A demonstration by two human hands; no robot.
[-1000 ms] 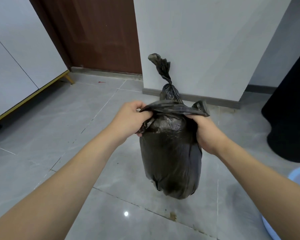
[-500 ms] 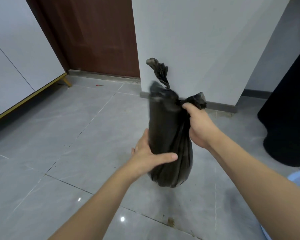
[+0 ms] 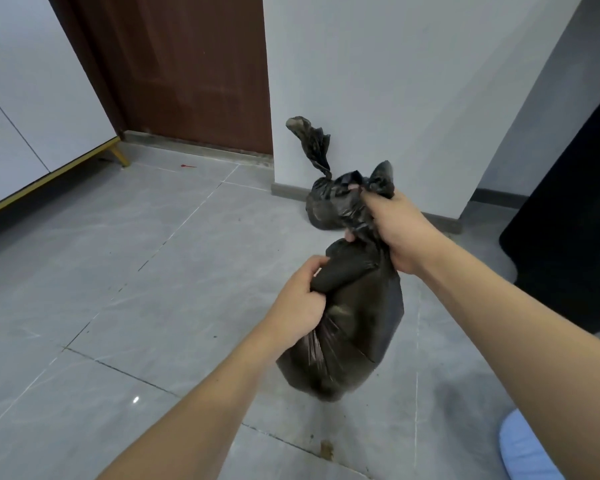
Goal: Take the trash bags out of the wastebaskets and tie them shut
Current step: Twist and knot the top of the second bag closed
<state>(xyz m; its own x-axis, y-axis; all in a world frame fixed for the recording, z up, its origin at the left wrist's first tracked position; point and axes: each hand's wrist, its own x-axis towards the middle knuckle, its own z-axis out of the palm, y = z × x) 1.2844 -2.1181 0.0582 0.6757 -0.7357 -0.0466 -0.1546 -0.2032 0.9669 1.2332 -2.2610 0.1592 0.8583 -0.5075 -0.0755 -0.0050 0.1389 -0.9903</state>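
I hold a full black trash bag (image 3: 350,334) in the air above the grey tiled floor. My right hand (image 3: 397,226) is closed around the bag's gathered, twisted neck, and a tuft of plastic sticks out above the fist. My left hand (image 3: 300,299) grips the upper left side of the bag's body just below the neck. Behind it, a second black trash bag (image 3: 321,206) sits on the floor against the white wall's base, tied shut, its twisted tail standing upright.
A brown door (image 3: 187,71) is at the back. White cabinets (image 3: 32,91) with a gold leg stand on the left. A large black object (image 3: 575,216) fills the right side. A light blue rim (image 3: 523,448) shows at the bottom right corner.
The bag's neck has been twisted tighter. My left hand went from the bag's mouth down to its side and now grips below the neck. The bag hangs lower.
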